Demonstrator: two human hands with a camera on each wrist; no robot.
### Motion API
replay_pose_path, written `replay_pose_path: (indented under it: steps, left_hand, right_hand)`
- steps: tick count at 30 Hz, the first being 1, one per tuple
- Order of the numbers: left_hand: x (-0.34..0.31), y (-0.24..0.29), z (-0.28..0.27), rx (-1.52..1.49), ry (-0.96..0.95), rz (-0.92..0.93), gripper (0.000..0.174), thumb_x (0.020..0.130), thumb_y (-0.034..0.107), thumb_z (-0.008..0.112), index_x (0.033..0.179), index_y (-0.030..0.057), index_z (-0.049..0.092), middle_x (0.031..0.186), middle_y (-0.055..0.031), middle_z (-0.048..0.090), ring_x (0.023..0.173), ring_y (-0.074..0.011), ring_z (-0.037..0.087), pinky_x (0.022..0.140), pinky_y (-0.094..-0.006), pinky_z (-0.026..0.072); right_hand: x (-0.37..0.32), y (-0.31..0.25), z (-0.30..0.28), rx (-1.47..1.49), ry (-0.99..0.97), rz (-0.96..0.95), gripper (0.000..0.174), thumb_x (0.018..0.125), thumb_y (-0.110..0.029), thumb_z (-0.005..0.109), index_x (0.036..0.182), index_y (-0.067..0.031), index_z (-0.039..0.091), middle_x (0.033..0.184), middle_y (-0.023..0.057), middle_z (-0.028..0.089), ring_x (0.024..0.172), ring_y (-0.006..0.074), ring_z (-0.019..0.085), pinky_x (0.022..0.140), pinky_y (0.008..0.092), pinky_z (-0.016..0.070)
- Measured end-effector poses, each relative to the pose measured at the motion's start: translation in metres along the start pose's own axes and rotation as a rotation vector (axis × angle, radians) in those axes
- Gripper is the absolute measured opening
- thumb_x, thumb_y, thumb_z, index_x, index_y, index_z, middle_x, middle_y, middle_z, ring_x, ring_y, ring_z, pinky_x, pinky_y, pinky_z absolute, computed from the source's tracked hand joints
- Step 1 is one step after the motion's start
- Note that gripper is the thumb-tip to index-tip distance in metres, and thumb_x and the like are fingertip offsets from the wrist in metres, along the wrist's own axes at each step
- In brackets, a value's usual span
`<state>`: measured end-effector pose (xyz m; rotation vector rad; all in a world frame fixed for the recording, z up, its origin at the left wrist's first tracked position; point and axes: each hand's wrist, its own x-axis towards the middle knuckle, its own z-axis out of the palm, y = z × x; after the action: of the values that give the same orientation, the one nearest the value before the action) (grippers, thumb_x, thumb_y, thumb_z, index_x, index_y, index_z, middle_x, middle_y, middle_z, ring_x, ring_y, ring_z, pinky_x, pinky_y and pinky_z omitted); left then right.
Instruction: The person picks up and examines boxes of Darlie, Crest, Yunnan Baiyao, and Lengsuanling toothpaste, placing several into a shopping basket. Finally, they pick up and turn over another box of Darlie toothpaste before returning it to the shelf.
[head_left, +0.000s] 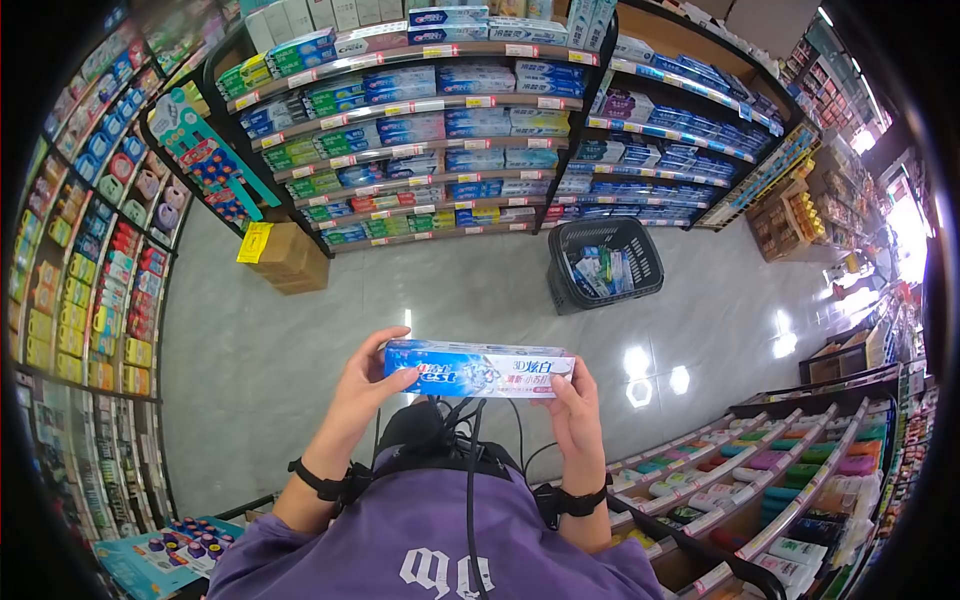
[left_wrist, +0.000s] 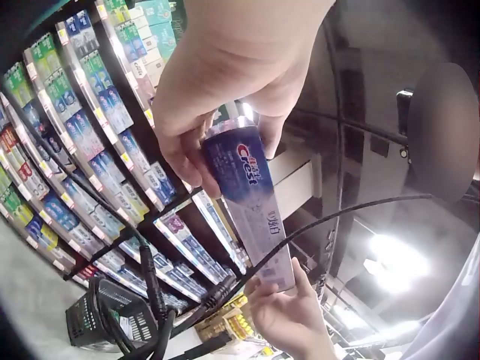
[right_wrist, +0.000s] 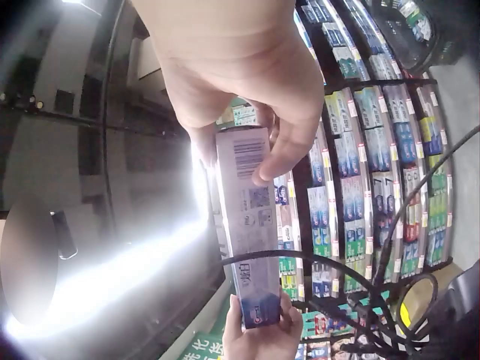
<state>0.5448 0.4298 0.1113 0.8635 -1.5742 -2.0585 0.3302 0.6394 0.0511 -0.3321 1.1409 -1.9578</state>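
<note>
Shop shelves (head_left: 420,150) curve beyond the left hand (head_left: 375,375) and right hand (head_left: 574,405), whose grip clasps a Crest box (head_left: 480,370).

In the head view, the thumb of the left hand (head_left: 372,385) covers part of the brand lettering on the toothpaste box (head_left: 480,386); the right hand (head_left: 577,412) hides part of its other end. The shelf price tags (head_left: 440,51) are too small to read. The bottom edge cuts off the shirt (head_left: 400,515). A black cable (left_wrist: 330,220) crosses the box in both wrist views.
</note>
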Motion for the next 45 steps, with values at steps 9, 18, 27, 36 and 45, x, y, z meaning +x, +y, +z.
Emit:
replay_pose_path:
  steps: [9,18,27,36,45]
  left_hand:
    - [0.030,-0.012,0.031,0.064,-0.134,-0.062,0.055,0.087,0.016,0.080,0.135,0.0053,0.056,0.113,-0.0059,0.065,0.102,-0.0144,0.063,0.090,-0.0292,0.0520]
    - [0.090,-0.011,0.077,0.101,-0.292,-0.113,0.049,0.088,0.014,0.081,0.130,0.0048,0.058,0.111,-0.0070,0.067,0.102,-0.0152,0.063,0.091,-0.0307,0.0513]
    - [0.151,-0.018,0.126,0.170,-0.443,-0.186,0.053,0.087,0.020,0.079,0.133,0.0069,0.057,0.113,-0.0040,0.064,0.105,-0.0133,0.061,0.090,-0.0288,0.0489]
    - [0.186,-0.017,0.142,0.095,-0.569,-0.225,0.050,0.090,0.017,0.073,0.135,0.0073,0.055,0.119,-0.0087,0.065,0.111,-0.0168,0.060,0.098,-0.0324,0.0459]
    - [0.194,-0.013,0.141,0.064,-0.533,-0.269,0.051,0.089,0.018,0.074,0.135,0.0075,0.056,0.121,-0.0056,0.062,0.111,-0.0153,0.059,0.097,-0.0308,0.0472]
  right_hand:
    - [-0.011,-0.011,-0.031,0.108,0.158,-0.024,0.032,0.095,-0.010,0.066,0.123,0.0002,0.054,0.109,0.0122,0.067,0.092,0.0201,0.069,0.073,0.0338,0.0564]
    - [0.001,-0.013,-0.076,0.210,0.288,-0.079,0.032,0.096,-0.011,0.064,0.125,-0.0007,0.054,0.108,0.0124,0.068,0.090,0.0222,0.069,0.071,0.0348,0.0564]
    - [0.013,-0.045,-0.101,0.220,0.465,-0.161,0.031,0.095,-0.012,0.066,0.122,-0.0012,0.055,0.105,0.0096,0.068,0.085,0.0164,0.067,0.070,0.0312,0.0542]
    - [0.033,-0.062,-0.119,0.223,0.529,-0.180,0.030,0.095,-0.013,0.066,0.120,-0.0011,0.056,0.103,0.0086,0.067,0.085,0.0157,0.066,0.069,0.0304,0.0518]
    - [0.050,-0.060,-0.119,0.220,0.517,-0.120,0.026,0.097,-0.016,0.063,0.119,-0.0041,0.058,0.105,0.0076,0.069,0.089,0.0165,0.067,0.068,0.0302,0.0519]
